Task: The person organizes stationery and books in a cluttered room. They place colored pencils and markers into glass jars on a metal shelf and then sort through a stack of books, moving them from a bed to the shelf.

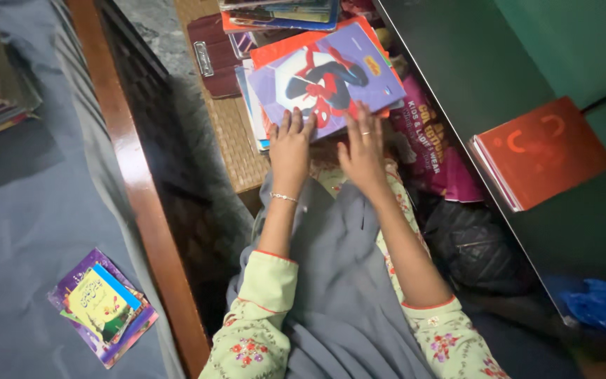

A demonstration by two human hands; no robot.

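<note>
Two flat, spread hands are pressed on a purple notebook (327, 77) topping a stack: the left hand (290, 146) on its near-left corner, the right hand (362, 151) on its near edge. Beneath the stack, a woven mat (227, 133) is seen.

a lilac book cover (327, 77) with a red, blue and white figure is seen over an orange one (275, 49), beside a red-orange book (541, 151), and pale green sleeves (264, 281) are flower-patterned.
</note>
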